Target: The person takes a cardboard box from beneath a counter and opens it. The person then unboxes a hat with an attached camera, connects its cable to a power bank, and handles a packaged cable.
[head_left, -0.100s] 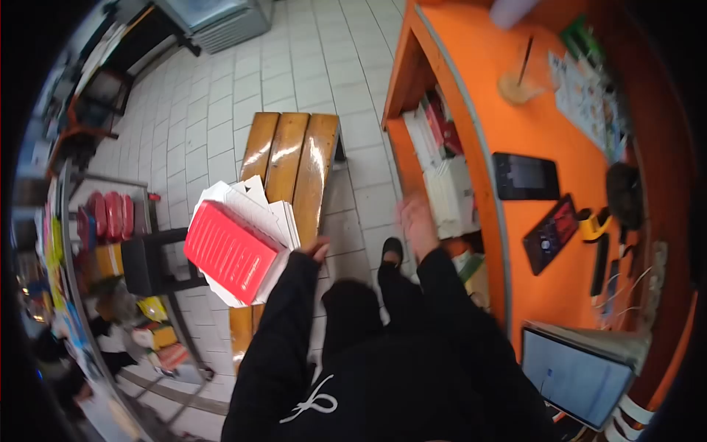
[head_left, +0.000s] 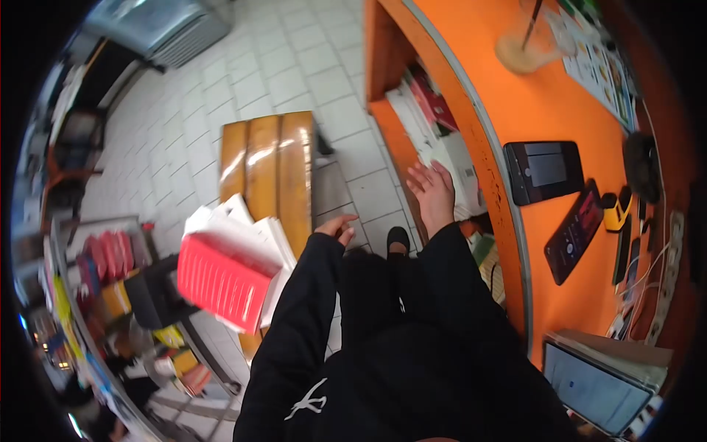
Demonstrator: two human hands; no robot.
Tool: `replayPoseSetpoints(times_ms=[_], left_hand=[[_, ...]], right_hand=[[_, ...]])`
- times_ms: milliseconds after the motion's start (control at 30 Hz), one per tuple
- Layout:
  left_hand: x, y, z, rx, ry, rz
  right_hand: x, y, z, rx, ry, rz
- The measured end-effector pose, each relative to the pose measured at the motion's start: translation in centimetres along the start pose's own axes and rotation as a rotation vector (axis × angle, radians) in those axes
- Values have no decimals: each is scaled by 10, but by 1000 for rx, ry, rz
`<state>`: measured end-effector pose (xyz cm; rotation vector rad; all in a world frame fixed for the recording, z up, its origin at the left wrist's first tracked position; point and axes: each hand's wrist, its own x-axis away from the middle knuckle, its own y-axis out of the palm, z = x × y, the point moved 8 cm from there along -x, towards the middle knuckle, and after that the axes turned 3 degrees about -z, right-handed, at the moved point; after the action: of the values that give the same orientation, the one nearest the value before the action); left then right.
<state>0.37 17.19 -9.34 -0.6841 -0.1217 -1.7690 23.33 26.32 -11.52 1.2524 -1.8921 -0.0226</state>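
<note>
My right hand [head_left: 434, 193] is open, its fingers apart, in front of the white stack [head_left: 453, 166] on the shelf under the orange counter; whether it touches the stack I cannot tell. My left hand [head_left: 339, 227] has its fingers spread and holds nothing. It is over the floor just right of the wooden bench [head_left: 283, 158]. On the bench lies a pile of white folded sheets [head_left: 261, 239], with a red printed packet [head_left: 223, 280] on top, left of my left sleeve.
Two phones [head_left: 545, 171] [head_left: 574, 234], a cup [head_left: 519, 51] and a laptop-like screen [head_left: 595, 383] are on the orange counter [head_left: 471, 44]. A metal rack [head_left: 96, 221] with red packets stands at the left. A black box [head_left: 153, 296] is beside the bench.
The view has shifted. My left hand has moved right, away from the bench edge, and its fingers now show. My right hand has risen toward the shelf stack with its fingers spread.
</note>
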Motion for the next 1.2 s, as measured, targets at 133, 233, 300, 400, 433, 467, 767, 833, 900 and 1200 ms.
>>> replayPoseSetpoints(times_ms=[133,233,300,400,433,467,767,833,900,1200], left_hand=[[-205,-18,33,-359,595,-78],[-275,-69,18,-889,927,178],[-329,-124,-12,-814,807,434],[-360,-150,-29,-931,751,527],[-359,-146,-20,-967,690,510],[-356,-142,-13,-989,621,480],[-338,-135,-1,-1110,626,372],[-344,-132,-8,-1248,620,372],[-346,-137,-8,-1225,558,354],[-348,-139,-10,-1294,559,359]], right_hand=[[-208,-35,-20,-157,-208,127],[-301,-77,-39,-346,-290,380],[-355,-82,-63,-344,-324,366],[-410,-93,-110,-255,-541,195],[-419,-99,-129,-203,-657,157],[-408,-101,-150,-113,-772,181],[-491,-139,-314,222,-727,125],[-510,-155,-331,102,-637,170],[-520,-161,-331,-27,-558,214],[-568,-226,-384,-892,-453,230]])
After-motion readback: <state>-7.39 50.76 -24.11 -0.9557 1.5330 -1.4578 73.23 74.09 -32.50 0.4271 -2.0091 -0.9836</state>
